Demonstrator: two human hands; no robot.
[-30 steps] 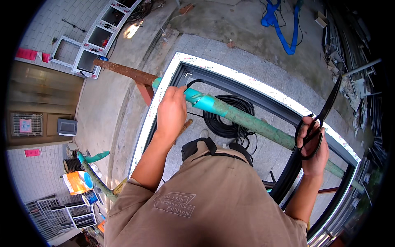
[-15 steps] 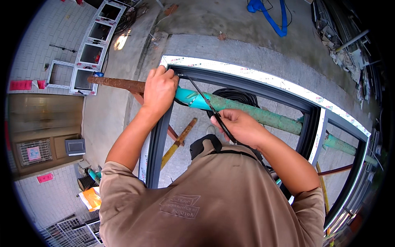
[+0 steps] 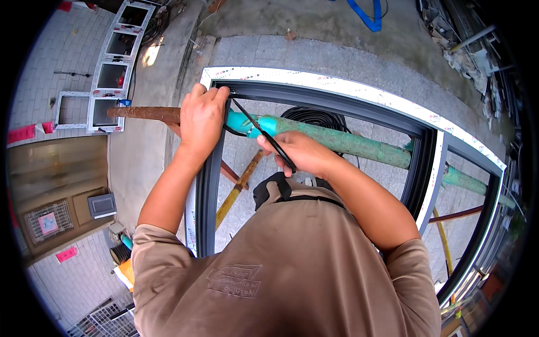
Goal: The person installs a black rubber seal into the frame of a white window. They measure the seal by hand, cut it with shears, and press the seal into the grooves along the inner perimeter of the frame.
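Note:
A large dark grey window frame (image 3: 314,106), its outer faces covered in white printed film, lies in front of me. My left hand (image 3: 203,118) is closed over its far left corner, fingers curled onto the inner edge. My right hand (image 3: 295,150) grips a slim dark tool (image 3: 270,141) with a long narrow blade and a black handle; whether it is a pair of scissors I cannot tell. The blade slants up to the left, its tip by the frame's inner corner near my left fingers. Beneath the frame runs a green pipe (image 3: 348,140) with turquoise wrapping (image 3: 264,124).
A rusty bar (image 3: 143,114) sticks out left of the frame. Yellow-brown legs (image 3: 238,194) slant below it. A black cable coil (image 3: 314,117) lies on the paving beyond the pipe. White-edged window units (image 3: 115,73) stand along the left wall; scrap (image 3: 471,62) is piled far right.
My right hand has moved left and slightly up with the tool, bringing the tip closer to the corner. My left hand stays on the frame; the whole view has shifted a little.

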